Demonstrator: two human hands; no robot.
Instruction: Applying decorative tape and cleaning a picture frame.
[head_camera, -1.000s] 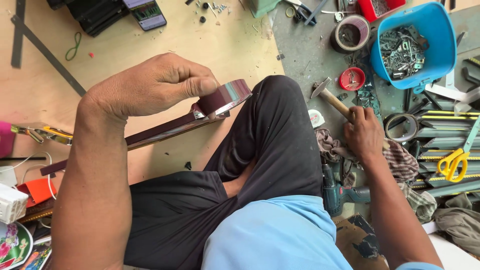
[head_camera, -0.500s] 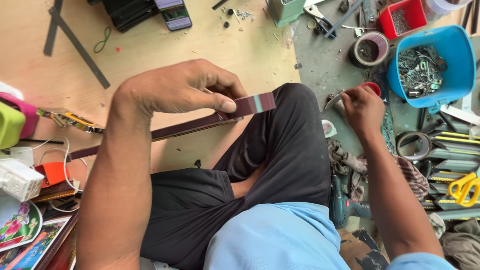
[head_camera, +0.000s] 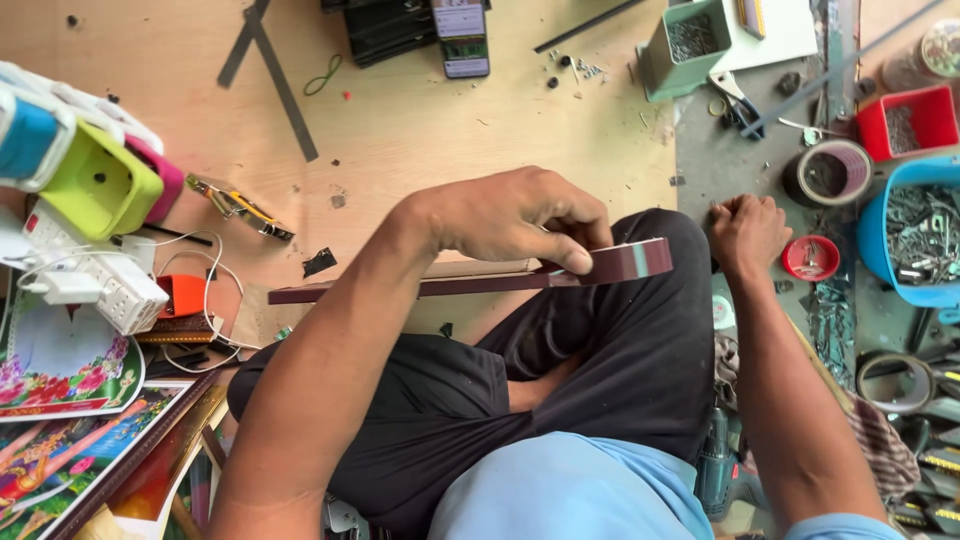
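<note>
cluttered workshop floor seen from above: pale plywood sheet (head_camera: 420, 110) on the left, grey concrete to the right. seated cross-legged on it, in black trousers (head_camera: 600, 360) and a light blue shirt (head_camera: 570, 490).

left hand (head_camera: 520, 215) curled shut around a long dark maroon strip of frame moulding (head_camera: 470, 282), thumb and fingers pinching near its right end, just above the raised knee. strip lying nearly level, running from beside the knee leftwards across the plywood, its far end close to an orange object (head_camera: 185, 295) and a white power strip (head_camera: 100, 275) with plugged cables.

right hand (head_camera: 745, 232) resting knuckles-up on the concrete just past the knee, fingers folded under; whether anything sits inside the fist cannot be told. just beside it, a small red round tin (head_camera: 810, 257). farther right, a blue tub (head_camera: 915, 235) full of metal hardware, a roll of tape (head_camera: 828, 172) above it, a red box (head_camera: 908, 120) of small parts near the top edge.

near the top, a green square container (head_camera: 685, 45) of screws, a phone (head_camera: 462, 35) lying on a black case, two flat metal bars (head_camera: 265, 70) crossed on the plywood. at far left, stacked plastic tubs in lime, pink and blue (head_camera: 90, 160), a yellow-handled utility knife (head_camera: 240, 205), colourful printed pictures (head_camera: 60, 370) at the lower left. power drill (head_camera: 712, 465) by the right thigh.
</note>
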